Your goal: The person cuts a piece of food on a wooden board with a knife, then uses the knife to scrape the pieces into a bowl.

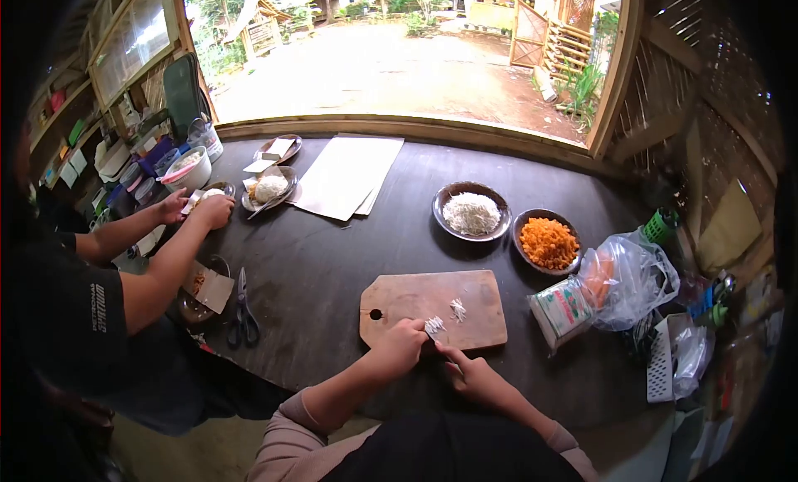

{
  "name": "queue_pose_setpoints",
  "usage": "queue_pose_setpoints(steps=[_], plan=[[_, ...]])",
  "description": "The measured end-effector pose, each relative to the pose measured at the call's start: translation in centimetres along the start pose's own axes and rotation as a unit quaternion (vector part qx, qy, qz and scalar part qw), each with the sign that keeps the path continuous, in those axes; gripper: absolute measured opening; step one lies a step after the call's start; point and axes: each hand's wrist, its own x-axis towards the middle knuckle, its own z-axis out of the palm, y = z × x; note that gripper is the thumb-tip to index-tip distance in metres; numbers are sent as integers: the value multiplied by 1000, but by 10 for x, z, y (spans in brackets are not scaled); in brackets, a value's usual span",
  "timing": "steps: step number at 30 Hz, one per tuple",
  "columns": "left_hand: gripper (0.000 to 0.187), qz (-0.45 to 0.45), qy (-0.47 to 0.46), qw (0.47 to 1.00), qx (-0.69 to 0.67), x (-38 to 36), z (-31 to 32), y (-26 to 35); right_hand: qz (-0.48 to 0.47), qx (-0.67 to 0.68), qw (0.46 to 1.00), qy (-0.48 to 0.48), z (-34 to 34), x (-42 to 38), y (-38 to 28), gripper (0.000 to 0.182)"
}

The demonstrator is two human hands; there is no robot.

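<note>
On the wooden cutting board [399, 292] lie two small piles of thin white strips [458, 310]. My right hand [475, 376] is closed round the handle of a knife [431, 333], just past the board's near edge. My left hand [399, 347] rests at the near edge of the board with its fingers bent together beside the blade and the left pile; what it holds, if anything, is hidden. Beyond the board stand a bowl of white shreds [471, 213] and a bowl of orange pieces [549, 243].
At the left a co-worker's hands [218, 211] are over a plate. Scissors [243, 316], paper sheets [345, 176] and plates with food [271, 187] lie on the dark table. A printed packet [562, 312], a plastic bag [628, 282] and a white basket [661, 361] are at the right.
</note>
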Motion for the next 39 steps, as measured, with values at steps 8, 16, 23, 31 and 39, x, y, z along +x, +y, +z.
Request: queue_pose_setpoints(steps=[8, 16, 23, 31, 39], plan=[[18, -40, 0, 998, -45, 0, -12, 2, -123, 9, 986, 108, -1, 0, 22, 48], [14, -20, 59, 998, -18, 5, 1, -14, 44, 102, 991, 76, -32, -16, -5, 47], [9, 0, 9, 999, 48, 34, 10, -3, -80, -98, 984, 122, -39, -1, -1, 47], [14, -5, 4, 1000, 15, 34, 4, 2, -121, -19, 986, 112, -28, 10, 23, 49], [14, 46, 14, 996, -72, 33, -3, -12, -96, -14, 986, 133, -30, 8, 23, 49]])
